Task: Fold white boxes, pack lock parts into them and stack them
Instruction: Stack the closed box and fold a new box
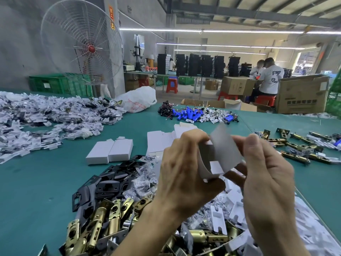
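Both of my hands hold one white cardboard box (220, 154) up in front of me, half formed, with its end flaps loose. My left hand (184, 169) grips its left wall and my right hand (267, 172) pinches its right side. Two folded white boxes (109, 151) lie side by side on the green table. Flat white box blanks (160, 141) lie behind my left hand. Below my hands sits a heap of brass latch bolts (103, 220), black strike plates (108, 183) and small bagged screws (144, 182). White paper inserts (230, 204) lie among them.
A big pile of white bagged parts (46, 119) covers the table's left. Blue batteries with wires (191, 113) lie at the far middle, more brass latches (299, 146) at the right. A standing fan (81, 43), green crates and seated workers (269, 78) are beyond the table.
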A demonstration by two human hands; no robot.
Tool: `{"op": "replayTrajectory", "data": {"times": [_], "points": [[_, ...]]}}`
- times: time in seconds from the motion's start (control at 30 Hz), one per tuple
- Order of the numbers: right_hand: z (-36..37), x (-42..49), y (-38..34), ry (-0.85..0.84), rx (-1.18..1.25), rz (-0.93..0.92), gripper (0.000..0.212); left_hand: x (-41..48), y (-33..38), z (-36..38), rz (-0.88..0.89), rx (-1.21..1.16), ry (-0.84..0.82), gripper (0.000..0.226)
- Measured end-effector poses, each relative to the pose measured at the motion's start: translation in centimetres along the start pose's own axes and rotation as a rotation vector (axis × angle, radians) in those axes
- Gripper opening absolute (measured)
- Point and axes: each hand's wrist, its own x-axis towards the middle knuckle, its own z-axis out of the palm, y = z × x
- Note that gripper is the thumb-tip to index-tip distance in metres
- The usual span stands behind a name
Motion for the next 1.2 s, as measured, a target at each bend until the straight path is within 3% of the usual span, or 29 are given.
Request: {"op": "replayTrajectory", "data": {"times": [0.2,0.57,0.73,0.97,1.03,1.2], "points": [[0.6,-0.4,0.1,-0.06,0.003,0.062,0.025,-0.1,0.2,0.3,0.004,0.055,0.041,0.09],[0.1,-0.2,1.2,0.01,-0.019,0.062,0.006,-0.1,0.6,0.1,-0.058,0.124,-0.001,0.088],[-0.2,0.0,1.2,0.051,-0.073,0.031,0.016,-0.3,0.6,0.3,-0.093,0.117,-0.053,0.103],[0.3,-0.4,1.2,0.044,-0.082,-0.027,0.008,-0.3,0.5,0.6,-0.089,0.12,-0.031,0.09],[0.6,-0.5,1.1,0.004,-0.075,-0.033,0.004,-0.1,0.6,0.3,-0.117,0.086,-0.027,0.086],[0.6,-0.5,1.3,-0.189,-0.098,-0.068,0.017,0.1,0.4,-0.3,-0.196,-0.017,-0.007,0.088]]}}
